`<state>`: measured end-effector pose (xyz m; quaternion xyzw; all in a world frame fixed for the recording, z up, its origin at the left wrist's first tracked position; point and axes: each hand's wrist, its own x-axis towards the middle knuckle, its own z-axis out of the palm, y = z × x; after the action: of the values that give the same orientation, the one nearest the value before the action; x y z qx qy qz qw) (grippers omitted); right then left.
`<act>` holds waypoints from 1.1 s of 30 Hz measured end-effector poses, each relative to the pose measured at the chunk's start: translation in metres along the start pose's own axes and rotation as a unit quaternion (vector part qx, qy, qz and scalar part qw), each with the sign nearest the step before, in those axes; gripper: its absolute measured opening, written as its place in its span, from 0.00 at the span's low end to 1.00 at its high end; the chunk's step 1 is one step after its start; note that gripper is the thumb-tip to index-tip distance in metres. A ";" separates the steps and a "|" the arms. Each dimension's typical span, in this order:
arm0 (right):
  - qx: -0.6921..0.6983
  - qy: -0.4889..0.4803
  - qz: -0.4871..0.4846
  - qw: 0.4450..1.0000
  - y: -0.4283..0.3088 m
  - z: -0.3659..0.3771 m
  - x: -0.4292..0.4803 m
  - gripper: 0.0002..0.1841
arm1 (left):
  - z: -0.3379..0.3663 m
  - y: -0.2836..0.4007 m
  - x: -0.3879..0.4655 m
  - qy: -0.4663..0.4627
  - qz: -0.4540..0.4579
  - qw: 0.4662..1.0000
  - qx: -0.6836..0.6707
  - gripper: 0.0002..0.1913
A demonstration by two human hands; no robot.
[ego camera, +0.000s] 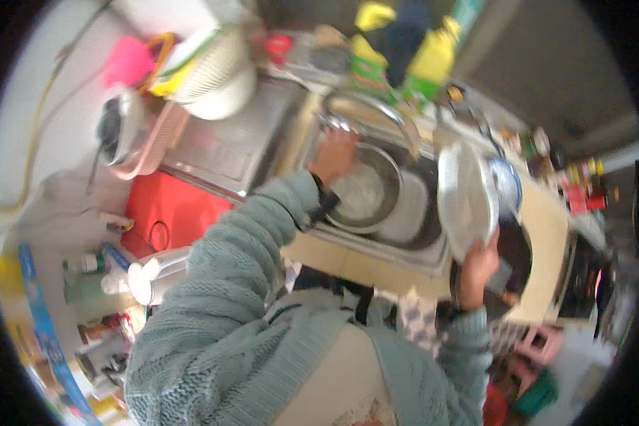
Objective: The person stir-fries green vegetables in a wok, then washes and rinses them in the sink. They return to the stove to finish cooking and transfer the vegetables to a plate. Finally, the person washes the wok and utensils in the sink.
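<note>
My left hand reaches over the sink to the base of the curved metal faucet. Its fingertips are blurred, so how they close around the fitting is unclear. Below that hand, a round metal basin stands in the sink with what looks like water inside. My right hand grips the near end of a pale, tilted bowl or strainer, held above the sink's right rim. A blue-rimmed bowl sits just beyond it.
Yellow-and-green bottles stand behind the faucet. To the left are a metal drainboard, a white ribbed basket and a pink basket. A dark round opening breaks the counter at right. Pink plastic stool lower right.
</note>
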<state>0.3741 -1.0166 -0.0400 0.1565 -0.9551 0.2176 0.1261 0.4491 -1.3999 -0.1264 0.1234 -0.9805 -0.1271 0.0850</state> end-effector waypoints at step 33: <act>0.221 0.200 -0.558 0.775 -0.358 -0.081 0.129 0.23 | -0.241 -0.254 -0.053 0.560 -0.504 0.601 -0.267 0.20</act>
<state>0.3960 -1.3181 0.2055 0.6381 -0.5795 0.3406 0.3755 0.6034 -1.6788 0.0276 0.6163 -0.4454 -0.3122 0.5695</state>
